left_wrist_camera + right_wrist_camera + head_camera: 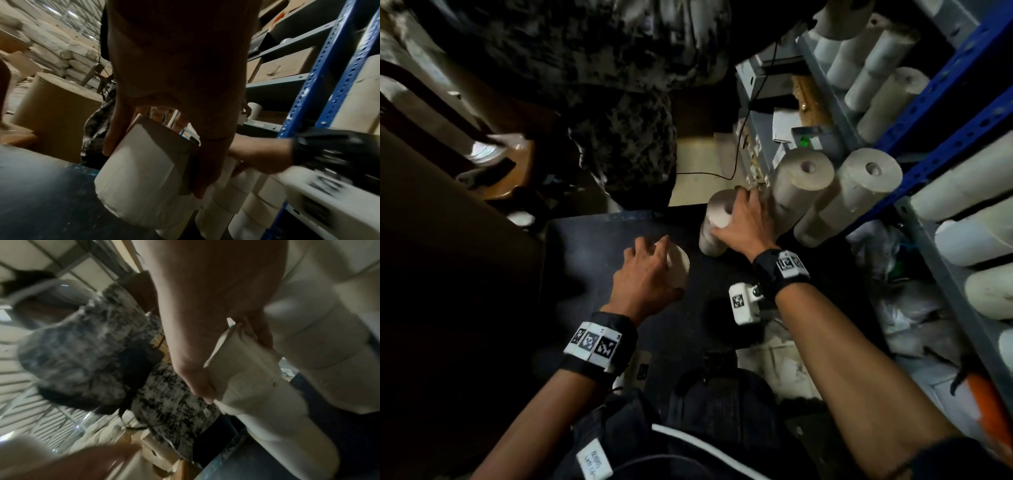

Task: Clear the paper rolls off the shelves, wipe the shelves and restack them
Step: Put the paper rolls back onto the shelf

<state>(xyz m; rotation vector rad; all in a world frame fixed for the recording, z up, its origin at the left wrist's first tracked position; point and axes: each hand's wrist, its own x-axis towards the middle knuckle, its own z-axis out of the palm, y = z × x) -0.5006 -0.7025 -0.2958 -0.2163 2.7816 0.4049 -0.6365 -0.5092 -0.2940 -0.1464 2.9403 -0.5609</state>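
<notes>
**Two rolls held upright over the dark surface**

The left hand wraps its fingers round the upper end of a short, pale cream paper roll, gripping it from above with its long axis upright, directly under the palm; the right hand clasps the top of a taller stack of cream paper rolls just ahead of it and towards the blue perforated steel shelf upright; the two hands are near but apart, the right the nearer to the shelving; beyond its fingers two more cream rolls lean with cores showing; the coming set-down, I judge, turns on keeping each axis vertical over the flat black surface below both palms.

The left wrist view shows the short roll's base close above that surface, which the head view hides; the right wrist view shows the thumb pressed on paper, though blurred.
</notes>
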